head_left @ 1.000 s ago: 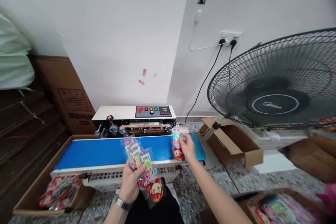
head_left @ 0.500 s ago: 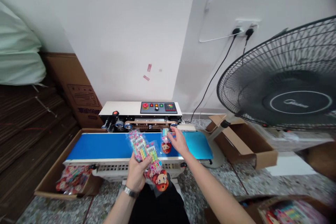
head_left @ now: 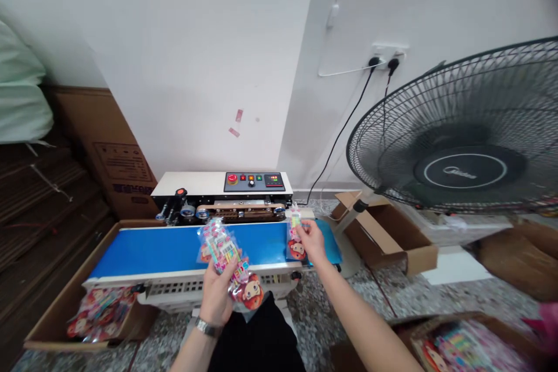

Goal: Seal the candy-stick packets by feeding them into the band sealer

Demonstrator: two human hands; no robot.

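Note:
My left hand (head_left: 218, 292) is closed around a fanned stack of clear plastic packets (head_left: 249, 293), which show coloured sticks, barcodes and a red-haired cartoon figure. The upper part of the stack reaches over the blue conveyor belt (head_left: 152, 250). Over the belt's right part, my right hand (head_left: 313, 241) pinches a single packet of the same kind (head_left: 297, 249) between thumb and fingers. This packet's top end points toward the band sealing machine (head_left: 192, 183) behind the belt, near the machine's right end.
Packets lie in a cardboard box (head_left: 47, 325) below left and another box (head_left: 418, 331) at lower right. A large black fan (head_left: 462, 171) stands on the right. Behind its pole is an open carton (head_left: 418, 256). Flattened cardboard (head_left: 35, 203) is stacked at left.
My right hand and the packet at it are farther right along the belt, near the machine's right end. My left hand still holds its stack. The whole view has shifted somewhat.

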